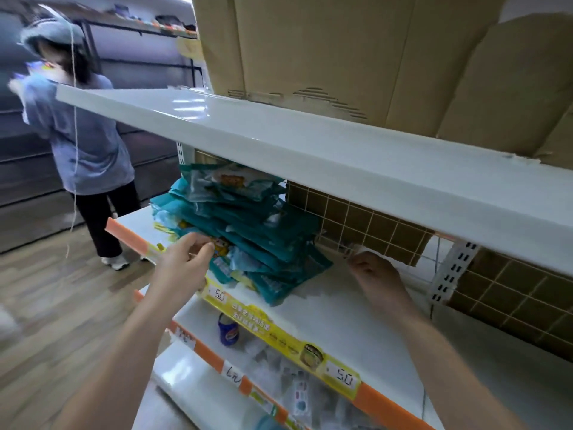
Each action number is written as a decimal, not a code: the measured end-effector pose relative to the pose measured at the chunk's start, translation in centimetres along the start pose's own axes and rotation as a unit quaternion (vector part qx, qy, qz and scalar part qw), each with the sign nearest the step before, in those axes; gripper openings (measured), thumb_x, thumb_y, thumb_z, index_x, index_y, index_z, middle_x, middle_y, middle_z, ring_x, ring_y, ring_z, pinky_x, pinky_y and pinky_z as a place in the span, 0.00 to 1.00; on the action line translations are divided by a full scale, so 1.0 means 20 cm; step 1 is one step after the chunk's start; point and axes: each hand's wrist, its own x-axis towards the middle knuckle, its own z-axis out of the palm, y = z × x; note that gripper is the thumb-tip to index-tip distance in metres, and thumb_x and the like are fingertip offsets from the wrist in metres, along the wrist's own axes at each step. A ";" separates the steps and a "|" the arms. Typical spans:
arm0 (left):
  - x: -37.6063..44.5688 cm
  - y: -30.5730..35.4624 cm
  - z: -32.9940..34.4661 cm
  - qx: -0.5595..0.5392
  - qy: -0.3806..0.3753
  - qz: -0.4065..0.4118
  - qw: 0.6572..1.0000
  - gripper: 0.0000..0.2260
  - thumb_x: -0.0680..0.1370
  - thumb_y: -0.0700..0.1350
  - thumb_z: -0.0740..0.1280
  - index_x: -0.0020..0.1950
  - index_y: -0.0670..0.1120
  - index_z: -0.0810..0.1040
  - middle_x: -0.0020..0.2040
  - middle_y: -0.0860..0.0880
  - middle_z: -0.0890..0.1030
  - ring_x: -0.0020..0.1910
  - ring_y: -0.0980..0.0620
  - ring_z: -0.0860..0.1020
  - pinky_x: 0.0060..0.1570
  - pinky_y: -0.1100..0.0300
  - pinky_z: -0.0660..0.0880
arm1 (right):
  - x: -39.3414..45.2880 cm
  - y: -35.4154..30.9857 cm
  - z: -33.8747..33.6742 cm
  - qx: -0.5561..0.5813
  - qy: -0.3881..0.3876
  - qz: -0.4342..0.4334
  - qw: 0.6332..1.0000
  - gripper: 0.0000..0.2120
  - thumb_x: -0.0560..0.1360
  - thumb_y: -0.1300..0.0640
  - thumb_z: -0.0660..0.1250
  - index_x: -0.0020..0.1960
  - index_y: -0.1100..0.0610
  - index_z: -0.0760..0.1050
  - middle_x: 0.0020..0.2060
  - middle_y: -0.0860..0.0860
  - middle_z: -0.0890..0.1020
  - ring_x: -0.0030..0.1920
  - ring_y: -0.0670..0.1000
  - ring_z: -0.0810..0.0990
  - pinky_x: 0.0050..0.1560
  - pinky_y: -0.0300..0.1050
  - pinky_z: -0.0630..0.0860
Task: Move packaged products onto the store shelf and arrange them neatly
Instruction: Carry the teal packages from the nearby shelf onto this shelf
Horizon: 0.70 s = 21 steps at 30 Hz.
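Packets (248, 231) lie flat, stacked, fanning toward aisle.

We see even, cool indoor light. Ceiling lamps glare on glossy white metal upper shelf (192, 103). We note soft shadow beneath it over stacked teal plastic packets (248, 218). Wide-angle bending at edges. Motion blur on grey-shirted bystander (83, 131), both forearms, lower goods.

teal packets (248, 225) with yellow print, white shelf (356, 308), yellow and orange price strip (279, 333), brown cardboard (356, 51), blue-lidded jar (228, 330).
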 end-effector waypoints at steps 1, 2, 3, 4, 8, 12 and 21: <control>0.04 -0.01 -0.01 0.004 0.013 -0.002 1.000 0.05 0.79 0.47 0.63 0.50 0.50 0.78 0.44 0.50 0.81 0.45 0.49 0.79 0.39 0.57 0.71 | 0.03 -0.03 0.03 0.001 -0.012 0.002 1.000 0.09 0.80 0.54 0.61 0.56 0.54 0.76 0.49 0.49 0.79 0.47 0.44 0.76 0.41 0.36 0.70; 0.08 -0.02 -0.02 0.012 0.023 -0.007 1.000 0.04 0.79 0.47 0.63 0.50 0.50 0.78 0.44 0.51 0.80 0.46 0.49 0.78 0.39 0.57 0.70 | 0.06 -0.05 0.06 0.001 -0.023 0.005 1.000 0.09 0.80 0.52 0.60 0.56 0.53 0.76 0.49 0.47 0.79 0.47 0.43 0.76 0.41 0.36 0.70; 0.13 -0.03 -0.04 0.018 0.031 -0.014 0.999 0.04 0.79 0.48 0.63 0.50 0.51 0.77 0.44 0.52 0.79 0.46 0.50 0.76 0.39 0.57 0.68 | 0.09 -0.07 0.09 0.003 -0.029 0.006 1.000 0.09 0.80 0.50 0.60 0.56 0.52 0.76 0.49 0.47 0.78 0.49 0.44 0.76 0.42 0.36 0.71; 0.19 -0.05 -0.04 0.019 0.037 -0.019 0.999 0.05 0.79 0.48 0.63 0.51 0.50 0.77 0.44 0.53 0.78 0.46 0.50 0.75 0.40 0.56 0.67 | 0.12 -0.10 0.12 0.005 -0.030 0.008 1.000 0.10 0.80 0.50 0.61 0.56 0.52 0.76 0.49 0.46 0.78 0.50 0.46 0.77 0.44 0.38 0.72; 0.46 -0.12 -0.05 0.035 0.038 -0.046 0.998 0.13 0.79 0.53 0.62 0.59 0.47 0.77 0.48 0.52 0.78 0.48 0.50 0.73 0.45 0.56 0.66 | 0.26 -0.21 0.26 0.018 -0.026 0.024 0.999 0.09 0.78 0.49 0.64 0.55 0.51 0.76 0.44 0.42 0.77 0.51 0.47 0.76 0.45 0.39 0.72; 0.76 -0.26 -0.06 0.028 0.001 -0.055 0.998 0.18 0.78 0.54 0.62 0.63 0.45 0.74 0.57 0.46 0.80 0.53 0.45 0.77 0.49 0.54 0.71 | 0.40 -0.37 0.45 0.018 -0.018 0.041 0.999 0.09 0.78 0.46 0.63 0.52 0.50 0.76 0.45 0.43 0.77 0.46 0.43 0.76 0.44 0.39 0.71; 1.28 -0.44 -0.13 0.007 -0.121 -0.068 0.990 0.16 0.78 0.55 0.65 0.58 0.44 0.74 0.49 0.45 0.77 0.46 0.46 0.74 0.44 0.56 0.69 | 0.75 -0.84 0.90 0.079 0.040 0.195 0.977 0.26 0.77 0.38 0.59 0.54 0.61 0.78 0.43 0.55 0.83 0.44 0.54 0.80 0.49 0.47 0.75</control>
